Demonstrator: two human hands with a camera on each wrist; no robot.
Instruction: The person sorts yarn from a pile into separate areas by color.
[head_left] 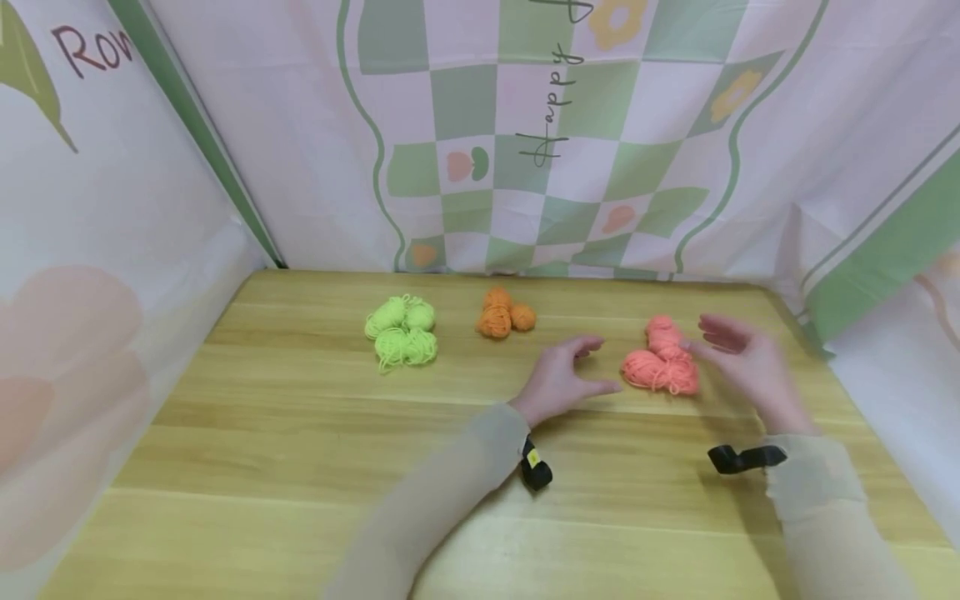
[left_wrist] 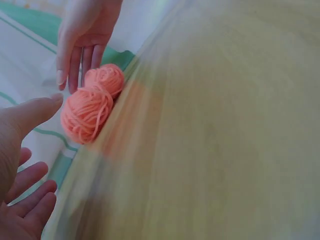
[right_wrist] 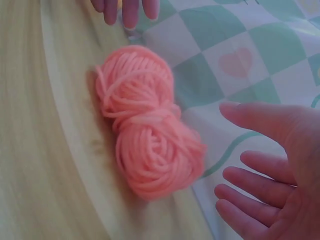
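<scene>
Coral-pink yarn skeins point(head_left: 660, 367) lie on the right part of the wooden table, one tied at its middle in front and another behind it. To their left is my left hand point(head_left: 558, 379), thumb and fingers spread and apart from the yarn. My right hand point(head_left: 746, 367) hovers at their right side, its fingers relaxed. In the right wrist view, a gap shows between the pink yarn point(right_wrist: 155, 145) and the right hand point(right_wrist: 270, 175). The left wrist view has the pink yarn point(left_wrist: 90, 112) between both hands, with neither gripping it.
Lime-green yarn skeins point(head_left: 405, 333) are grouped at the table's back left. Orange yarn bundles point(head_left: 497, 317) lie near the back middle. A checked cloth point(head_left: 525, 200) hangs along the back edge, and printed cloth point(head_left: 885, 275) borders the right side.
</scene>
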